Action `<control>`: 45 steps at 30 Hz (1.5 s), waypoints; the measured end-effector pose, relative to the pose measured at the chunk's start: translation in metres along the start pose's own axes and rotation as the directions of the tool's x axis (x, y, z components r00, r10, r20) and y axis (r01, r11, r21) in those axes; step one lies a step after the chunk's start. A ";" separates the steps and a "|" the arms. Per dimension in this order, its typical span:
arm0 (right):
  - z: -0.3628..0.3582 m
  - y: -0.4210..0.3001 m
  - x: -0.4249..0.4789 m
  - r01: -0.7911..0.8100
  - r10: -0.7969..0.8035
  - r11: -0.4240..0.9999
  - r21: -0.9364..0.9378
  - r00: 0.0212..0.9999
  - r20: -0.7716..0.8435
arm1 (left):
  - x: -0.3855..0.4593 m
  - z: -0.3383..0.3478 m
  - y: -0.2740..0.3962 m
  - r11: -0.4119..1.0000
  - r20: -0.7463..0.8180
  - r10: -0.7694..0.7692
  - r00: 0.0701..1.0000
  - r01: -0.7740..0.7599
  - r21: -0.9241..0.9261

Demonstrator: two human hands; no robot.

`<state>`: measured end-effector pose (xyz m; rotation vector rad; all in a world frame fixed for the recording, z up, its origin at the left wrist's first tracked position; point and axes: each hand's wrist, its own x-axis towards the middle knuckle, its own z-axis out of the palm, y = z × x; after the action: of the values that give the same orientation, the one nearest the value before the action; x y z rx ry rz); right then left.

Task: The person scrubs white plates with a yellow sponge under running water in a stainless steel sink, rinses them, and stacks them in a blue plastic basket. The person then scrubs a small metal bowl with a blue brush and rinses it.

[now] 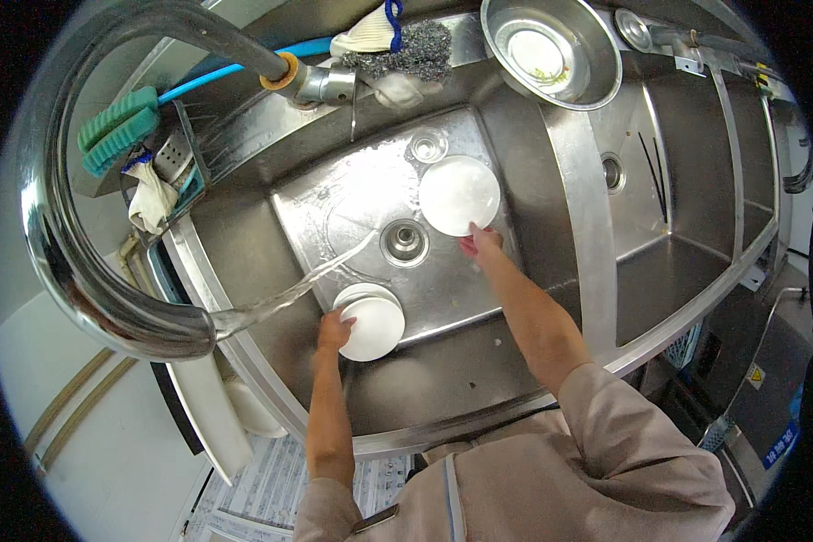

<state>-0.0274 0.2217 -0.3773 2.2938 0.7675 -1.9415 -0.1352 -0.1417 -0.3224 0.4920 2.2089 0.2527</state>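
Note:
My left hand [337, 330] grips the left edge of a small white plate [376, 330]. Another white dish [369, 290] shows partly behind that plate, low on the left of the steel sink basin. Farther right, my right hand [486, 242] pinches the near rim of a larger white plate [459, 193]. Something red, too covered to name, shows at the right fingers. A small clear glass dish [428, 146] sits just beyond the larger plate. Between my hands lies the sink drain [405, 242], and water [298, 291] streams towards it from the curved metal faucet [142, 342].
A steel bowl [586, 68] with food scraps stands on the back ledge, near steel wool [417, 54] and a white glove [372, 30]. A green brush [118, 129] hangs over the left rack. Black chopsticks [654, 177] lie in the right basin, past the steel divider [586, 203].

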 end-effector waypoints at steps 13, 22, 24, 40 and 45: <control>-0.034 0.005 -0.051 0.233 -0.297 0.937 0.262 0.924 0.240 | 0.008 0.037 0.015 0.955 -0.318 -0.204 0.926 0.260 0.142; -0.023 0.038 -0.103 0.279 -0.273 0.960 0.033 0.897 0.347 | -0.002 0.025 0.040 0.913 -0.370 -0.312 0.875 0.384 0.136; -0.008 0.044 -0.111 0.305 -0.291 0.952 0.037 0.857 0.426 | 0.002 0.020 0.043 0.935 -0.400 -0.310 0.863 0.353 0.038; 0.077 0.002 -0.162 0.830 -0.735 -0.016 -0.558 0.369 0.570 | 0.062 -0.062 0.145 -0.478 -0.048 -0.161 0.986 -0.121 -0.870; 0.099 0.000 -0.175 0.764 -0.382 -0.624 -0.163 -0.116 0.917 | 0.048 -0.058 0.170 -0.453 0.018 -0.149 0.989 -0.052 -0.890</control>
<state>-0.1346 0.1283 -0.2353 -0.0306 3.0449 -0.8253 -0.1635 0.0315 -0.2617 -0.7865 1.0577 2.0699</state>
